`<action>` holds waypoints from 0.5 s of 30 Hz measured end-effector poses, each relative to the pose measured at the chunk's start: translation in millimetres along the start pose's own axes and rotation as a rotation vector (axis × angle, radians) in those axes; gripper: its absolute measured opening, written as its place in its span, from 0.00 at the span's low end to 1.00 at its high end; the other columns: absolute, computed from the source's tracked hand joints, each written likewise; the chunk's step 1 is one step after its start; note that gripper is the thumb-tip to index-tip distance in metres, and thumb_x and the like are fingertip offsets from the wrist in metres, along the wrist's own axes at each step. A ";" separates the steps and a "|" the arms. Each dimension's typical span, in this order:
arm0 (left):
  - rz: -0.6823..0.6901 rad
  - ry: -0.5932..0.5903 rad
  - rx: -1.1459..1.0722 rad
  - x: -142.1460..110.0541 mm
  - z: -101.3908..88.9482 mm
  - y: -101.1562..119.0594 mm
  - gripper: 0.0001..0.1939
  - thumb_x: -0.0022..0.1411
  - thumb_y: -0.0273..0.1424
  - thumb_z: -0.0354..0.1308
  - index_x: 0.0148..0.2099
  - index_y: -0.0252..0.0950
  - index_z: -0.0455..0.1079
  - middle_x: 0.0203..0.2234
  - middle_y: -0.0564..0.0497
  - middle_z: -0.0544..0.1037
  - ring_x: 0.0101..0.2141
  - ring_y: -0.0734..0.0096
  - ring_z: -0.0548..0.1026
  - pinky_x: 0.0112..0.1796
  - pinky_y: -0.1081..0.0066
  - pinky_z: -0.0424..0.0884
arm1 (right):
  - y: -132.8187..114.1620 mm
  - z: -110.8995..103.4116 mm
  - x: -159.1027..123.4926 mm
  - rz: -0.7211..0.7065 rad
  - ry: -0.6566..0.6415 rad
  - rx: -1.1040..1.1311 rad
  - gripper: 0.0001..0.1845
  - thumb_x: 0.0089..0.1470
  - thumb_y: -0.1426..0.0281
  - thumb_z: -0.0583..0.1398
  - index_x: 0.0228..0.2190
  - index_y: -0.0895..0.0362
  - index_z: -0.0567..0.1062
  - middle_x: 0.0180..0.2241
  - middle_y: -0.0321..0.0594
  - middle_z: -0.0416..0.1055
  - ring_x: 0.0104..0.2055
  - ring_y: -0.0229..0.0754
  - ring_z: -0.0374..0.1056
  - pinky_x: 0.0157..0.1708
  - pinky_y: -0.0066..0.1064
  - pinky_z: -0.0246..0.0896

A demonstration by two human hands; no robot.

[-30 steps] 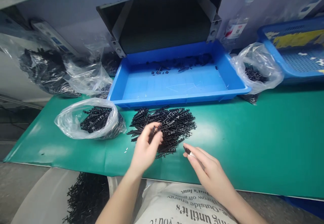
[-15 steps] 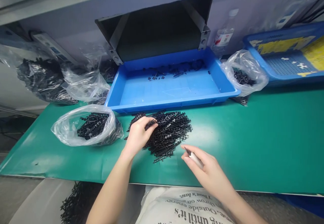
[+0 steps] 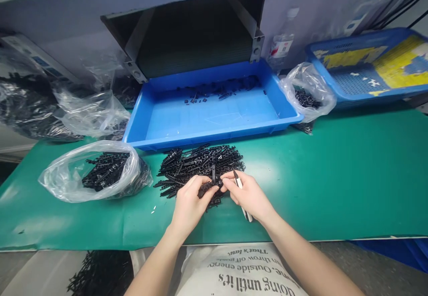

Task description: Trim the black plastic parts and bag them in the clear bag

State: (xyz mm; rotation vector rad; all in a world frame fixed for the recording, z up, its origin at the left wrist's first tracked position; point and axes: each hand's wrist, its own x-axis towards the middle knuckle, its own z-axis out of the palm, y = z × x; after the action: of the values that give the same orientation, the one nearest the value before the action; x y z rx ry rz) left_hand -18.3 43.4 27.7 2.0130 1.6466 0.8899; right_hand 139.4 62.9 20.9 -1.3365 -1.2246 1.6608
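A heap of thin black plastic strips (image 3: 190, 164) lies on the green table in front of the blue tray. At the heap's near edge my left hand (image 3: 194, 200) pinches black plastic strips (image 3: 213, 178), one of them standing up. My right hand (image 3: 249, 193) has brought its thumb and forefinger to the same strips, touching or nearly so. It also holds a slim white and black pen-like tool (image 3: 246, 215), tucked along the fingers with the dark tip pointing up and away. What exactly the fingertips grip is partly hidden.
A blue tray (image 3: 214, 137) with scattered small black pieces sits behind the heap. Open plastic bags of black parts stand left (image 3: 133, 171) and right (image 3: 321, 80). A blue basket (image 3: 361, 97) and a bottle (image 3: 282, 42) are at the back right. Below the table's front edge is a container of black pieces (image 3: 103, 271).
My left hand has drawn back from the heap towards me with the strips. My right hand has moved up and left to meet it, the tool now turned in its fingers. The view has shifted.
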 end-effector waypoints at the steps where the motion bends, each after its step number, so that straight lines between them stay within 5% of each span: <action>1: -0.029 0.030 -0.012 -1.5 -1.4 0.8 0.06 0.58 0.33 0.54 0.30 0.36 0.65 0.24 0.54 0.71 0.25 0.73 0.69 0.27 0.77 0.64 | -0.7 -2.3 -1.6 -0.006 -0.006 -0.005 0.11 0.49 0.65 0.54 0.33 0.59 0.69 0.24 0.37 0.69 0.15 0.30 0.51 0.14 0.24 0.45; 6: -0.220 0.110 -0.152 -3.6 -13.3 6.7 0.09 0.58 0.34 0.52 0.32 0.36 0.69 0.26 0.52 0.73 0.25 0.73 0.70 0.28 0.75 0.66 | -6.8 -22.2 -14.9 -0.151 -0.138 -0.100 0.10 0.49 0.70 0.53 0.33 0.57 0.71 0.25 0.36 0.69 0.21 0.33 0.58 0.19 0.24 0.50; 12: -0.499 -0.537 -0.927 -11.0 -4.4 16.5 0.17 0.56 0.40 0.55 0.40 0.31 0.66 0.24 0.49 0.72 0.18 0.71 0.71 0.18 0.74 0.67 | -12.1 -25.4 -22.0 -0.378 -0.240 -0.072 0.09 0.48 0.75 0.52 0.29 0.57 0.73 0.26 0.37 0.70 0.27 0.36 0.64 0.26 0.27 0.58; 15: -0.629 -0.539 -1.090 -16.9 2.0 20.7 0.18 0.54 0.39 0.57 0.41 0.32 0.63 0.23 0.50 0.71 0.10 0.78 0.64 0.08 0.81 0.56 | -10.2 -21.8 -23.7 -0.374 -0.173 -0.143 0.10 0.51 0.74 0.52 0.33 0.56 0.73 0.28 0.36 0.69 0.27 0.36 0.64 0.27 0.26 0.59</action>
State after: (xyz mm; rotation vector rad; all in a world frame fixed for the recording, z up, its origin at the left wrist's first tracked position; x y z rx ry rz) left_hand -3.9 22.4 35.9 0.8008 0.9948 0.6689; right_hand 165.8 50.4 37.7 -0.9810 -1.6099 1.4634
